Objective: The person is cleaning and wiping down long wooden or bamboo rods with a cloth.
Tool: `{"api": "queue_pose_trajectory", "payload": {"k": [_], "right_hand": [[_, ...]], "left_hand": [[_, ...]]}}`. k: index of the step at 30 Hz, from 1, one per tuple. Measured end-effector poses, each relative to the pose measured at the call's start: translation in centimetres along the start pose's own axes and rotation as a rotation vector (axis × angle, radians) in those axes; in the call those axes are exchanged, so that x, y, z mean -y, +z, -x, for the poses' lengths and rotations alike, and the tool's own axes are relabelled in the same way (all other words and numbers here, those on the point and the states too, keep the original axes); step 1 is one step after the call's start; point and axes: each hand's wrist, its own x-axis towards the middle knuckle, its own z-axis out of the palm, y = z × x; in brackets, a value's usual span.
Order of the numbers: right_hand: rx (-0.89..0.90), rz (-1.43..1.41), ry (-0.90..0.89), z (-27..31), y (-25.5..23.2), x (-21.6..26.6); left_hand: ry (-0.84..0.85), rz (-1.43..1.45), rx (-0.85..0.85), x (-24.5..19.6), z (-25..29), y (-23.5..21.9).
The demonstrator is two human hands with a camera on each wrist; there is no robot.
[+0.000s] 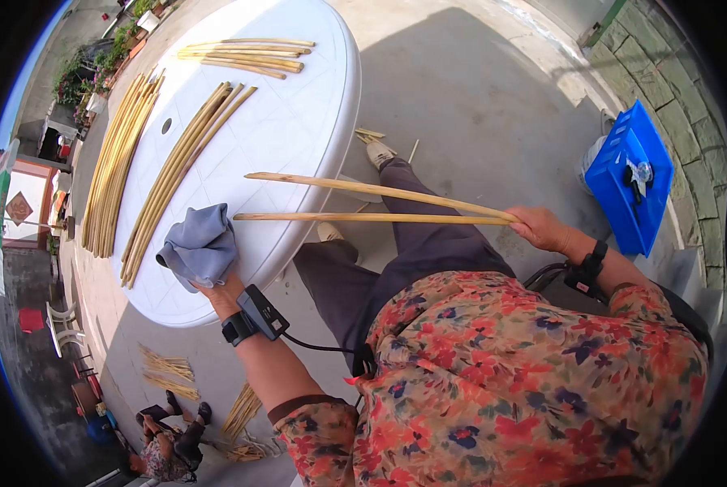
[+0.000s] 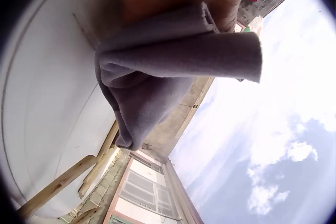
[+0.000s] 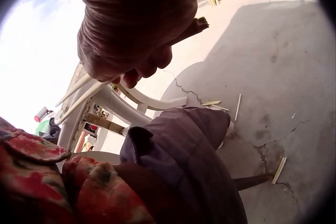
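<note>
My right hand grips two long, peeled wooden sticks together near one end. The upper stick and the lower stick spread apart toward the left, their far ends over the table edge. In the right wrist view, a cut stick end sticks out of the fist. A bunched grey-blue cloth is in my left hand, held over the near side of the white table. Folds of the cloth hide most of the left fingers. The lower stick's tip comes right up to the cloth.
Three groups of sticks lie on the table: a thick row, a curved bundle and a short group. A blue crate stands at right. More sticks lie on the ground near a seated person.
</note>
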Motion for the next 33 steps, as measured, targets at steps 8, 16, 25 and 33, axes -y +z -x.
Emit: {"api": "queue_pose_trajectory", "payload": {"k": [8,16,25,33], "right_hand": [[-0.279,-0.158,-0.097,-9.2,0.0,6.9],[-0.274,0.27,-0.516,-22.0,4.7,19.1],[-0.138,-0.224,-0.549,-19.4,4.9,16.1],[0.302,0.101,0.086,-13.8,6.8,0.8]], "left_hand": [[0.669,-1.923,0.187,-0.2,3.0,2.9],[-0.189,-0.06,-0.079,1.8,1.5,1.1],[-0.079,-0.243,0.028,0.2,2.3,-1.3],[-0.121,-0.389,-0.053,-0.5,2.7,-1.6]]}}
